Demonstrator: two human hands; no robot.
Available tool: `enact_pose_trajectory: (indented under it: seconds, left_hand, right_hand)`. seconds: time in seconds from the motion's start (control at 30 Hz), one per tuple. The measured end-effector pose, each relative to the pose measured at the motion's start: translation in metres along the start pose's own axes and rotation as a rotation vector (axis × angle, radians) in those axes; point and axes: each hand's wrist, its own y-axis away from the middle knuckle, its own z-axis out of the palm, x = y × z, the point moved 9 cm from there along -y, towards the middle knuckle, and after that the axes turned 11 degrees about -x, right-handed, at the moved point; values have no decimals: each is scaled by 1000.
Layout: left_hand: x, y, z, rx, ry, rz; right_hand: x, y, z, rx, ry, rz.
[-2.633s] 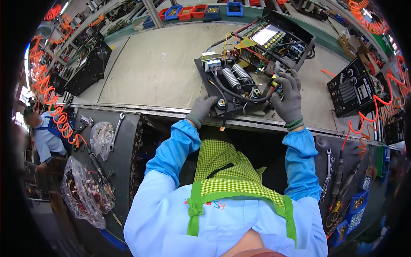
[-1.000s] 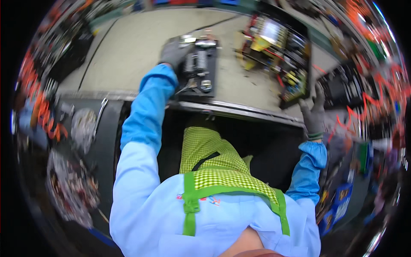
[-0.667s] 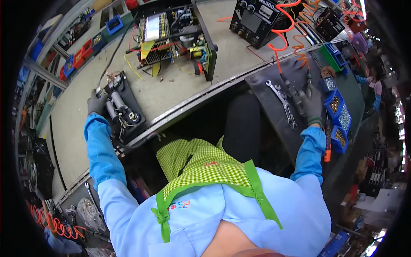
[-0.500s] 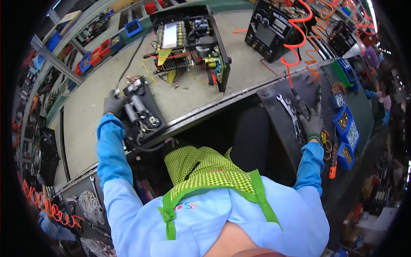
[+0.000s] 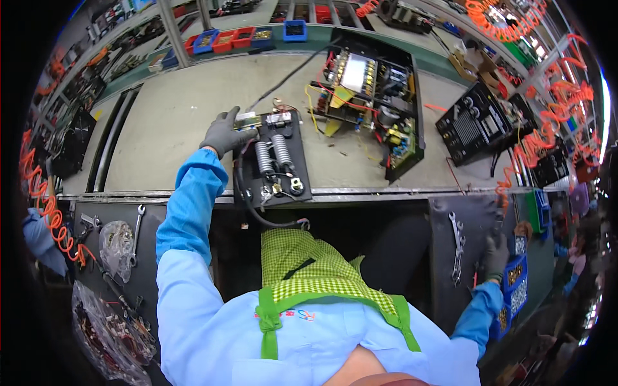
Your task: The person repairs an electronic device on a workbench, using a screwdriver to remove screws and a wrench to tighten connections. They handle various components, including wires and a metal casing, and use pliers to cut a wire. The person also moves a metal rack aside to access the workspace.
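My left hand [image 5: 226,134], in a grey glove, has its fingers stretched out and thumb apart. It rests at the upper left corner of a black panel [image 5: 297,183], beside a small board [image 5: 247,121] mounted there. Two silvery coil-shaped parts [image 5: 282,151] and several metal terminals sit on the panel. A thick black cable [image 5: 243,186] runs down its left side. At the right, my gloved right hand [image 5: 496,256] is beside a dark, slim hand tool [image 5: 499,217] below an orange coiled hose. Its fingers are blurred, so its grip is unclear.
An opened machine chassis [image 5: 415,96] with exposed wiring stands beyond the panel. Farther right is a black boxed machine [image 5: 473,125]. Wrenches [image 5: 458,248] lie on the right dark mat, near blue bins [image 5: 515,283] of small hardware. Bagged parts [image 5: 116,241] lie at lower left.
The whole view has turned. My left hand's fingers now stretch out at the panel's corner. My right hand has come back towards me, nearer the blue bins.
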Motion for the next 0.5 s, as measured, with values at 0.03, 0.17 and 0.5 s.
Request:
enact_pose_trajectory:
  seconds: [0.03,0.17,0.5]
  left_hand:
    - [5,3,-8,46,13,53]
    - [23,0,-9,128,147,190]
    - [17,-7,28,243,190,193]
  right_hand:
    - [-10,-5,-10,28,-176,-88]
    - [-163,-15,-16,-190,-727,-484]
    - [-531,-4,185,-622,-968,-966]
